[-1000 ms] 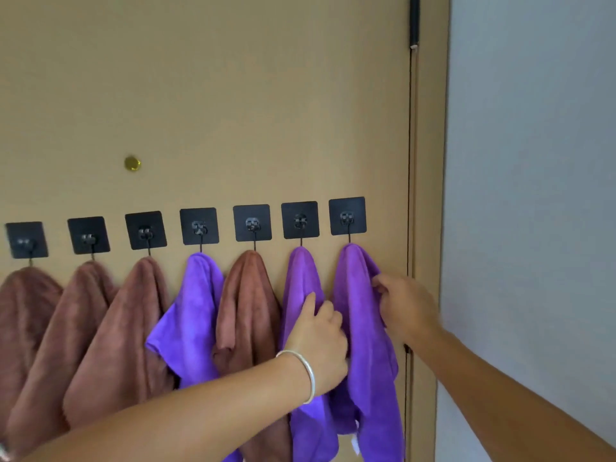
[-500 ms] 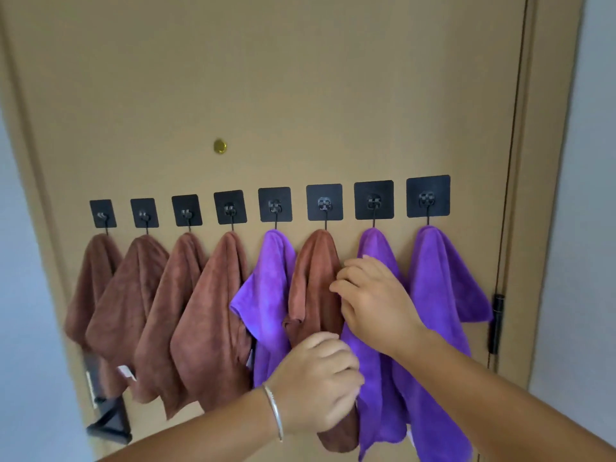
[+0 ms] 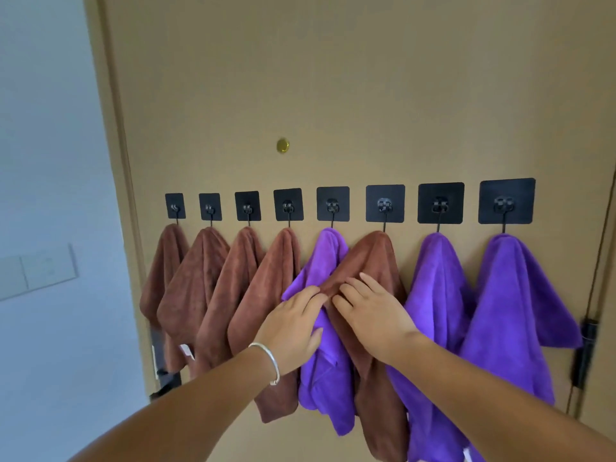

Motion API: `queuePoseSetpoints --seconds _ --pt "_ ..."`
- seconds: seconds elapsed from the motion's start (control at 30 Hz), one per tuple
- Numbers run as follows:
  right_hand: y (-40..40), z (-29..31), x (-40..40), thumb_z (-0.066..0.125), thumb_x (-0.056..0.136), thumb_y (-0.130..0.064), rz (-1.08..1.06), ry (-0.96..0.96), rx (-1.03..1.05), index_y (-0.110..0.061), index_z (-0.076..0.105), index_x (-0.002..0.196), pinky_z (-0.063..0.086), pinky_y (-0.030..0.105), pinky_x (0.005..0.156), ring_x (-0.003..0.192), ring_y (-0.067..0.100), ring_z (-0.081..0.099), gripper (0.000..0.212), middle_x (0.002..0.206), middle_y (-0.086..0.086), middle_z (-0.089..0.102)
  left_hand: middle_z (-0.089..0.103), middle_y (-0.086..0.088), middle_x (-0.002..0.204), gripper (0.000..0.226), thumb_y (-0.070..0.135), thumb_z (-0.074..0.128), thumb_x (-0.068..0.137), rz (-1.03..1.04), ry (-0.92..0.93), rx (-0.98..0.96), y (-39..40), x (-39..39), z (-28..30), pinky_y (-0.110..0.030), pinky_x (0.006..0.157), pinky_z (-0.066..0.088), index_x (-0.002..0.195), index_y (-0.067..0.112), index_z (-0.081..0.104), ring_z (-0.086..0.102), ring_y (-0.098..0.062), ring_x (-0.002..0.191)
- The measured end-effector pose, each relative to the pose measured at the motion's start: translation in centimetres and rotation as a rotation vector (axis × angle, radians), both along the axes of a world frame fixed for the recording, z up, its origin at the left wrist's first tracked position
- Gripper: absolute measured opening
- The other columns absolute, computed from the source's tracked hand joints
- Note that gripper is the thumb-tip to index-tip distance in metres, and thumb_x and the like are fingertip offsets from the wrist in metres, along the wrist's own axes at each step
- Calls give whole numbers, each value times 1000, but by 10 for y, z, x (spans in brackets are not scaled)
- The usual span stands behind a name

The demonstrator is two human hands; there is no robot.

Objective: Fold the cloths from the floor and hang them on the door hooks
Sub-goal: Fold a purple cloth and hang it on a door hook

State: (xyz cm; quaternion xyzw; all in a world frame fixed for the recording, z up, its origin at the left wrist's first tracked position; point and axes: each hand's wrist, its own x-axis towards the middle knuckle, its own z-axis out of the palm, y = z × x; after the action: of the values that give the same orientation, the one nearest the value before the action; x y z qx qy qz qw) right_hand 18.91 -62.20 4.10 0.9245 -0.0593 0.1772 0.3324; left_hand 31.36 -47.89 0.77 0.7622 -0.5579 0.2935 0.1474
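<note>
So eight cloths hang in a row on the door (image 3: 333, 95), each from its own black stick-on hook (image 3: 333, 204). Counting from the left it goes four brown cloths (image 3: 213, 288), a purple cloth (image 3: 325, 261), one more brown cloth (image 3: 376, 258), then two purple ones (image 3: 436, 288) near the hinge side. They're all draped in soft pointy folds, corners dangling at different heights.

Both arms reach up to the middle of the row. The left hand (image 3: 293, 325), silver bangle (image 3: 271, 361) on the wrist, has its grip pinched on the brown cloth's edge where it overlaps the purple cloth. The right hand (image 3: 373, 311) lies on that same brown cloth, fingers (image 3: 348, 290) bent, tips pressing into the fabric; its grip looks loose, not clamped.
</note>
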Motion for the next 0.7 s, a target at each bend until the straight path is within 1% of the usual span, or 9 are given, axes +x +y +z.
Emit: queuePoseSetpoints --seconds 0.07,0.13,0.23,0.3,0.37,0.43,0.5,0.6,0.7 --pt "3 1 2 29 98 -18 -71 1 32 -10 24 146 8 43 119 131 31 36 48 144 12 38 45 -7 144 59 30 60 82 1 -41 -9 4 9 -1 -33 102 44 136 11 49 49 -22 128" --pt "6 3 2 31 98 -18 -174 3 34 -11 29 143 14 44 115 122 31 42 46 135 11 46 44 -9 144 61 31 61 82 25 -50 -55 7 22 -3 -34 99 46 138 10 47 49 -23 128" --pt "13 4 5 31 98 -19 -339 52 -11 -13 40 138 18 46 111 120 31 41 41 133 12 50 30 -5 151 67 37 52 89 104 132 -129 11 41 -9 -33 103 41 147 12 30 37 -21 135" --pt "19 5 9 30 99 -20 -454 109 -60 -15 46 135 19 48 110 122 32 38 40 134 11 49 19 -1 155 71 41 46 91 102 236 -128 9 47 -15 -30 104 37 151 17 18 29 -18 138" --pt "25 5 16 31 99 -21 -542 146 -86 -17 49 134 18 49 111 123 32 37 40 136 11 47 16 1 157 74 43 46 90 8 324 -98 3 48 -21 -29 109 32 152 19 13 23 -17 141" --pt "31 2 23 31 99 -21 -586 143 -69 -17 51 133 14 50 114 125 32 36 40 136 11 47 20 0 157 74 42 48 90 -124 403 -75 -7 44 -22 -26 112 25 152 18 15 22 -16 142" --pt "38 -1 27 32 98 -21 -609 128 -30 -16 53 131 8 51 117 126 33 36 40 135 12 49 24 -2 156 75 41 49 91 -242 471 -14 -15 38 -22 -25 113 22 152 17 15 24 -15 142" --pt "48 -6 24 35 94 -22 -609 93 24 -17 57 127 7 47 118 125 32 38 39 129 10 52 24 -1 155 74 39 48 91 -314 457 44 -15 41 -25 -30 112 29 152 17 13 28 -18 140" --pt "60 -14 16 38 89 -22 -593 18 117 -20 59 121 11 41 117 124 29 40 38 123 5 56 26 3 154 65 36 44 93 -353 364 11 -3 59 -30 -33 109 35 151 21 19 30 -17 139"
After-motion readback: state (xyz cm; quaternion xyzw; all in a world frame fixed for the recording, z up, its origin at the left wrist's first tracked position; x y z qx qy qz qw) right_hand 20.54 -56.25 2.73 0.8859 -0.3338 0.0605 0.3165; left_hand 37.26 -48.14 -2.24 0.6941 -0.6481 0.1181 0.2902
